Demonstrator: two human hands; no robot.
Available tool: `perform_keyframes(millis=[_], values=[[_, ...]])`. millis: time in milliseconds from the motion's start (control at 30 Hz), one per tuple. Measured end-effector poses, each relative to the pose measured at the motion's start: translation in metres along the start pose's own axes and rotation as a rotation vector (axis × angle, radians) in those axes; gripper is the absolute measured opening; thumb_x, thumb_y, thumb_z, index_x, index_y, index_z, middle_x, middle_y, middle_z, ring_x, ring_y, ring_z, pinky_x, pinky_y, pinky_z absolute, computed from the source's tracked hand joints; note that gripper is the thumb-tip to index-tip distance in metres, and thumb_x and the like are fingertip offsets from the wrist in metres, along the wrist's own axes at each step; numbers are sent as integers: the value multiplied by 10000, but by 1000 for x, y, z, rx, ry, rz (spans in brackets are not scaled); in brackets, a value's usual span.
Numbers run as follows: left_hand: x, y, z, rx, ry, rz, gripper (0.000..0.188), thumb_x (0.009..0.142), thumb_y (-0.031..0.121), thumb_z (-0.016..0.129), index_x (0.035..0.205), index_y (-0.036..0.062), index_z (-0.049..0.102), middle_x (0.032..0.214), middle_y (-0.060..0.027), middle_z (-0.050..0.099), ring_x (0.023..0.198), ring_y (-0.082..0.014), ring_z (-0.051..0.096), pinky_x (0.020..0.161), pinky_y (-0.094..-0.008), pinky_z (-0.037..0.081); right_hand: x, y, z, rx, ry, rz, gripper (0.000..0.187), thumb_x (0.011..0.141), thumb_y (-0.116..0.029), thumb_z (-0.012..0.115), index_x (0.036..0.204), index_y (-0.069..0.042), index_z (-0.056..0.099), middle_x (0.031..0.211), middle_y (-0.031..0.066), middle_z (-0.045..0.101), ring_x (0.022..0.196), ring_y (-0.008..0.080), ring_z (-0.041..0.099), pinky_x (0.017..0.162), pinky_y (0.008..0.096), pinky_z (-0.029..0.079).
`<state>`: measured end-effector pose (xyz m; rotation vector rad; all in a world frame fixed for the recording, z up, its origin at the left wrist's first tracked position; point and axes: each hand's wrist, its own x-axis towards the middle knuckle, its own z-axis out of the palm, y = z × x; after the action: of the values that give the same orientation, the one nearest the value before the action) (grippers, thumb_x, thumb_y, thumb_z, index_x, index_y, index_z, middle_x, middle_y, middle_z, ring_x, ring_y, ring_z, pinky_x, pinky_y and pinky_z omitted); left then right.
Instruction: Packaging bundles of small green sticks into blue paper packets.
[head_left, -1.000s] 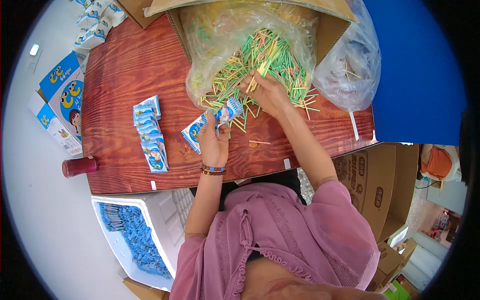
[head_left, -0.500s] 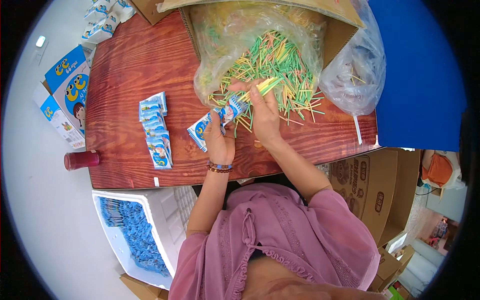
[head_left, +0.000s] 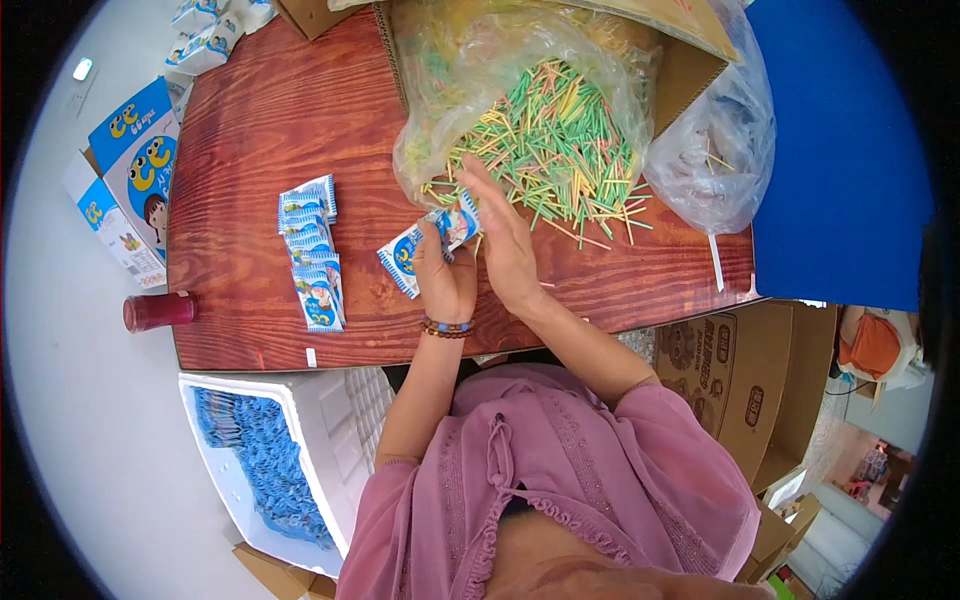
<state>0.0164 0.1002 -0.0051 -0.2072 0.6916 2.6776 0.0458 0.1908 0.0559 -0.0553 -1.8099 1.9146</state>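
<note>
My left hand (head_left: 446, 280) grips a small blue-and-white packet (head_left: 403, 256) around its middle. The packet lies slantwise, its upper right end against my right hand (head_left: 508, 250). That hand is held out flat, fingers stretched and side by side, with no sticks showing in it. Just beyond, thin green, yellow and pink sticks (head_left: 560, 140) spill in a heap from a clear plastic bag (head_left: 425, 150). Left of my hands lies an overlapping row of similar packets (head_left: 315, 262).
An open cardboard box (head_left: 690, 85) holds the bag at the table's far side. A clear bag (head_left: 715, 160) stands to its right, a red-lidded jar (head_left: 160, 312) at the left edge. Below the table's near edge, a white foam box (head_left: 300, 450) holds many blue packets.
The bundle of sticks in my right hand is no longer visible. Its fingers have straightened from a pinch and now lie flat at the packet's end.
</note>
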Motion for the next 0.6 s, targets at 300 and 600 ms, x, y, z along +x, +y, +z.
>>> perform_keyframes(millis=[300,600], values=[[1,42,-21,-80,-107,76,335,997,334,527,1071,19,610,1032,-50,670,883,-133,601,821,-316,488,27,25,-90,-460,-114,341,207,932,-159,574,1081,-36,648,999,75,688,912,224,659,809,362,500],[-12,52,-37,-42,-38,113,347,1002,337,514,1070,11,609,1043,-79,683,886,-170,646,831,-339,524,18,24,-77,-1149,-301,143,132,857,-176,620,861,-45,635,842,140,650,775,338,636,681,434,487]])
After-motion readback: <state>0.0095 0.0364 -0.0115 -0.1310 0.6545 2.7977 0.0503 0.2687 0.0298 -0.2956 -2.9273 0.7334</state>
